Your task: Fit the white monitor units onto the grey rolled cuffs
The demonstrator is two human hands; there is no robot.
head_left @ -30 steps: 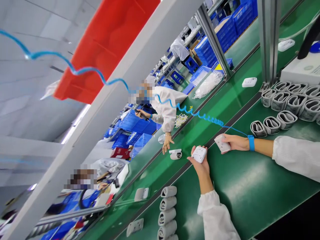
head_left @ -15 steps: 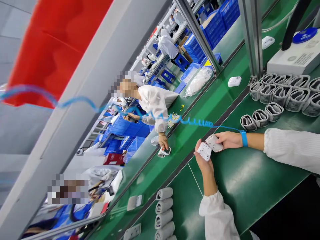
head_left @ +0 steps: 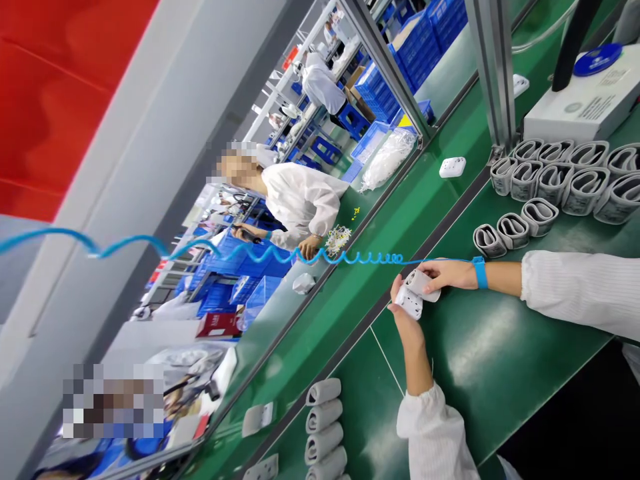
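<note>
My left hand [head_left: 406, 327] reaches in from the bottom, closed on a white socket block [head_left: 407, 305] with its slotted face showing. My right hand [head_left: 450, 274] comes from the right, wearing a blue wrist strap [head_left: 480, 272], and grips a second white block [head_left: 423, 283]. The two blocks touch each other above the green mat [head_left: 480, 373], near its edge by the conveyor belt [head_left: 380, 247]. A blue coiled cord [head_left: 350, 257] runs from the strap off to the left.
Grey rolled cable bundles [head_left: 555, 183] lie at the right, and more [head_left: 323, 427] in a row at the bottom. A white socket block [head_left: 453, 167] rides the belt. A white box unit [head_left: 583, 107] and a metal post [head_left: 493, 73] stand behind. A co-worker [head_left: 300, 200] works across the belt.
My hands have come together, so the two white blocks now touch. The co-worker's hand has left the belt and moved to the small white parts.
</note>
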